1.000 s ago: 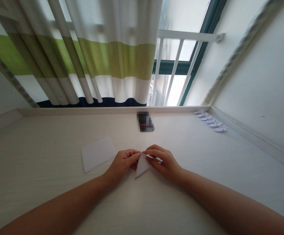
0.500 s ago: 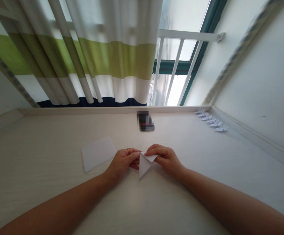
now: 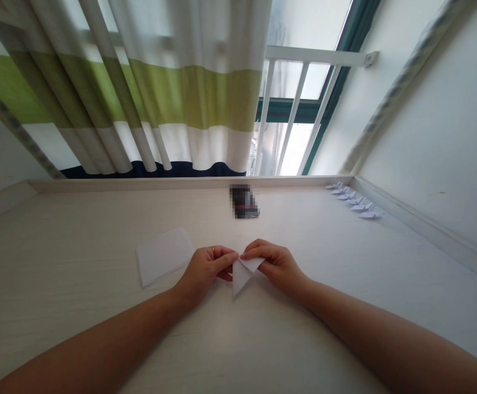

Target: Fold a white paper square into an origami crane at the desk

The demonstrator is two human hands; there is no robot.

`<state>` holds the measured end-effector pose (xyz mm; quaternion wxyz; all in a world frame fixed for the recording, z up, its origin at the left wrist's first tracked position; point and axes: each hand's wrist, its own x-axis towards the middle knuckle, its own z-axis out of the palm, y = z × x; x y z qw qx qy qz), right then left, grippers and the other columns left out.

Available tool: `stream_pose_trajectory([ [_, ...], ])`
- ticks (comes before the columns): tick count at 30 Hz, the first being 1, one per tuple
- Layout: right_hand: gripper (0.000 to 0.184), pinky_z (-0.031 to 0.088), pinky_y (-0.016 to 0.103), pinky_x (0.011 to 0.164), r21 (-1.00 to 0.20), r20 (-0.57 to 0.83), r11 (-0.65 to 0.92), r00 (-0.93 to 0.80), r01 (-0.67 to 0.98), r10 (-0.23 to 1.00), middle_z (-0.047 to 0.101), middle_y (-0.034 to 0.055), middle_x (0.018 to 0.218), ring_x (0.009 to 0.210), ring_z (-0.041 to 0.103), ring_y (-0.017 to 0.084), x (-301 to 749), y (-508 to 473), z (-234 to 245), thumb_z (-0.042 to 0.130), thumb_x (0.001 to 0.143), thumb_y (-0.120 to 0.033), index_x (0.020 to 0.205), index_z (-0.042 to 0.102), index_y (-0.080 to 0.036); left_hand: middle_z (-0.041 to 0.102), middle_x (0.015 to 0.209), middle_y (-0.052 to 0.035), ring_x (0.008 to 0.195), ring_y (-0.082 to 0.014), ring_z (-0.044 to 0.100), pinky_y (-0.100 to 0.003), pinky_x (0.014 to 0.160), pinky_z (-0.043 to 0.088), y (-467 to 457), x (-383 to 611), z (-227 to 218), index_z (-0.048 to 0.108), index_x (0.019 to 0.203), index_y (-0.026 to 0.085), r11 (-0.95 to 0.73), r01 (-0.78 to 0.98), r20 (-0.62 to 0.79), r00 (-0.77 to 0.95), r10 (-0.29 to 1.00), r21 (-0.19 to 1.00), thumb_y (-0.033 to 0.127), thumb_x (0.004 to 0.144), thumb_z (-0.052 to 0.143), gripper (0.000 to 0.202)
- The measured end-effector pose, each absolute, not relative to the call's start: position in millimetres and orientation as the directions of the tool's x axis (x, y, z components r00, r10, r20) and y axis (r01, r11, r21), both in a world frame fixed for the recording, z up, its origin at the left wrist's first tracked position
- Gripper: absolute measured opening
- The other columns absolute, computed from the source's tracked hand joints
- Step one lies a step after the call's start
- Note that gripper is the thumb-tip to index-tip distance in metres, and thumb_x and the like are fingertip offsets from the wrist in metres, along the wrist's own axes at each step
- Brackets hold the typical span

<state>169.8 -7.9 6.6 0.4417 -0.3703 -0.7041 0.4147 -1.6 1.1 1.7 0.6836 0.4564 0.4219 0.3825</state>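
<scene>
A folded sheet of white paper (image 3: pixel 241 278) is held between both hands over the pale tabletop (image 3: pixel 238 339), one pointed corner hanging toward me. My left hand (image 3: pixel 210 269), with a ring on one finger, pinches its upper left edge between thumb and fingers. On the other side my right hand (image 3: pixel 274 262) grips the upper right part, fingertips on the top fold and other fingers beneath the flap. The two hands' fingertips almost meet at the top of the paper. Left of my left hand lies a stack of white paper sheets (image 3: pixel 162 258).
Small folded paper figures (image 3: pixel 355 201) stand in a row at the far right corner. A dark, pixelated object (image 3: pixel 244 202) lies near the back edge. A raised rim (image 3: pixel 148 185) borders the table, with a curtain (image 3: pixel 205 98) and white railing (image 3: pixel 296 54) behind.
My fingertips have drawn slightly closer together at the top of the folded paper. Both hands keep their hold, and the surroundings look the same apart from a slight view shift.
</scene>
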Motion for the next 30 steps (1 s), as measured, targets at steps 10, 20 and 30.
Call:
stream_pose_trajectory([
  [10, 0.022, 0.045, 0.026, 0.066, -0.991, 0.024, 0.07, -0.37, 0.111, 0.929, 0.059, 0.0022, 0.08, 0.07, 0.055, 0.012, 168.2, -8.6, 10.3, 0.054, 0.073, -0.03, 0.089, 0.06, -0.016, 0.064, 0.059, -0.0019, 0.052, -0.0106, 0.055, -0.021, 0.05, 0.044, -0.6, -1.8, 0.7, 0.065, 0.071, 0.012, 0.195, -0.061, -0.17, 0.284, 0.944, 0.979, 0.034, 0.062, 0.065, 0.023],
  [20, 0.028, 0.04, 0.019, 0.045, -0.984, -0.17, -0.131, -0.393, 0.123, 0.904, 0.056, -0.002, 0.052, 0.043, 0.052, 0.008, 166.7, -6.2, 6.0, 0.057, 0.07, -0.04, 0.071, 0.058, -0.012, 0.062, 0.055, -0.0004, 0.05, -0.0096, 0.054, -0.02, 0.049, 0.043, -2.3, -1.6, 1.8, 0.062, 0.065, 0.012, 0.191, -0.049, -0.167, 0.307, 0.937, 0.98, 0.035, 0.066, 0.061, 0.023],
  [30, 0.03, 0.037, 0.017, 0.039, -0.974, -0.223, -0.19, -0.392, 0.122, 0.893, 0.055, -0.0027, 0.044, 0.037, 0.052, 0.008, 166.1, -7.1, 7.1, 0.056, 0.07, -0.042, 0.065, 0.056, -0.012, 0.062, 0.054, -0.0012, 0.05, -0.0099, 0.054, -0.02, 0.049, 0.042, -2.2, -0.9, 0.7, 0.06, 0.064, 0.012, 0.209, -0.068, -0.171, 0.362, 0.916, 0.976, 0.037, 0.068, 0.059, 0.026],
])
